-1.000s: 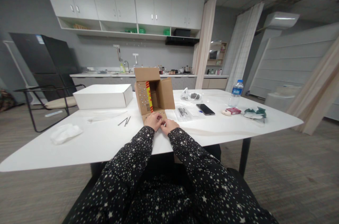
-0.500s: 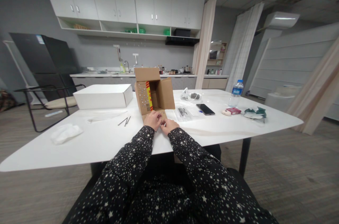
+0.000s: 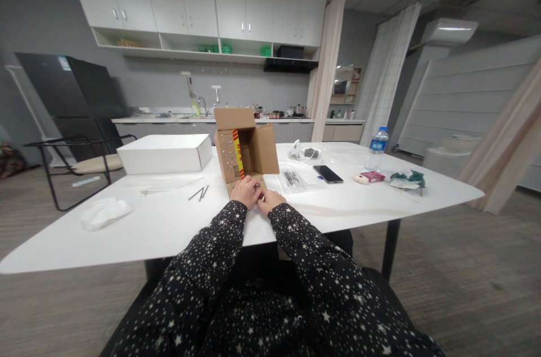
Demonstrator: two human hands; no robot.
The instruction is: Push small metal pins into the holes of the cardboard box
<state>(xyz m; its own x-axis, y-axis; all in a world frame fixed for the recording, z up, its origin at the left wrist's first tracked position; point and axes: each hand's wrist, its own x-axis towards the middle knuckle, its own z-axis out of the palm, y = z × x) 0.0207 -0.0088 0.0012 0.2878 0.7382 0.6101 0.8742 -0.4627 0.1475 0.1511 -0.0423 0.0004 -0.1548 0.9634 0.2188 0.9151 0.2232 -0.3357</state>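
Note:
A small brown cardboard box [image 3: 249,148] lies on its side on the white table [image 3: 169,222], its flaps open toward me and a red-and-yellow strip on its left flap. My left hand [image 3: 245,192] and my right hand [image 3: 270,200] meet on the box's lower flap, fingers curled and touching each other. Something small seems pinched between the fingertips, but it is too small to make out. Both sleeves are black with white stars.
A white flat box [image 3: 164,153] stands at the left, two thin metal rods [image 3: 199,193] and a crumpled white tissue [image 3: 103,212] nearer. To the right lie a clear bag of tools [image 3: 293,179], a phone [image 3: 328,174], a water bottle [image 3: 376,148], a red packet [image 3: 372,176] and green cloth [image 3: 406,179].
My hands have shifted only slightly on the box's lower flap; nothing else has moved.

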